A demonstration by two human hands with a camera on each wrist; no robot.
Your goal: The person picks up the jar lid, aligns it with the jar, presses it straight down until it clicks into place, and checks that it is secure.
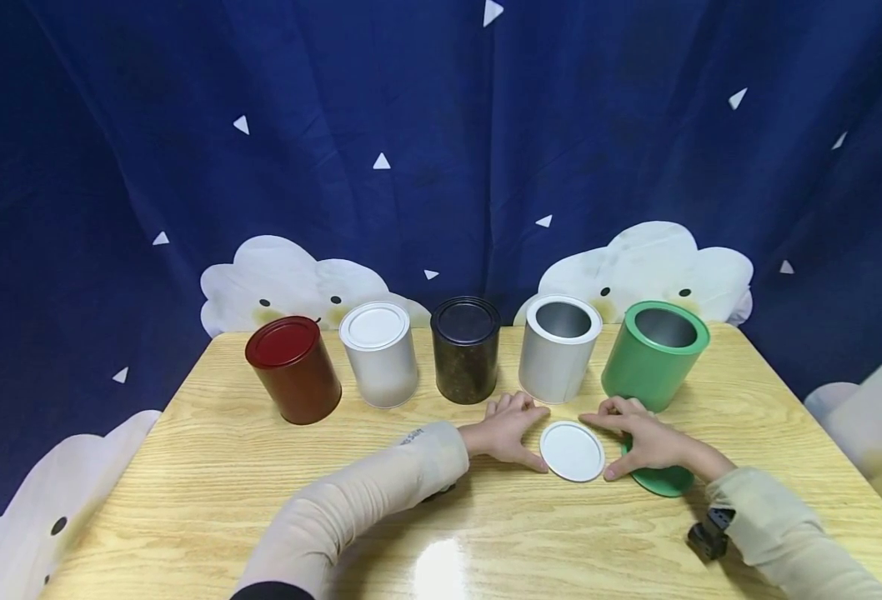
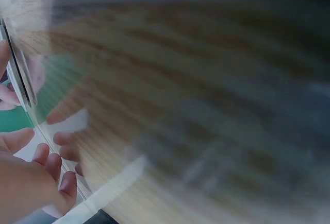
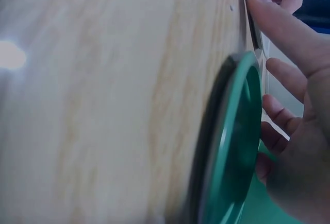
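A round white lid (image 1: 572, 452) lies on the wooden table between both hands. My left hand (image 1: 507, 429) is at the lid's left side, thumb and index finger spread, thumb tip right at the rim. On the other side my right hand (image 1: 639, 437) mirrors it, its thumb tip close to the rim. Beneath the right hand lies a green lid (image 1: 664, 481), partly hidden by it; the right wrist view shows this green lid (image 3: 234, 141) beside the fingers. Behind the hands stand an uncovered white can (image 1: 556, 367) and an uncovered green can (image 1: 646, 371).
Further left along the back stand a dark red can (image 1: 302, 379), a second white can (image 1: 381, 367) and a black can (image 1: 467, 358), each with its lid on. A dark blue curtain (image 1: 426, 167) with clouds hangs behind the table (image 1: 246, 492).
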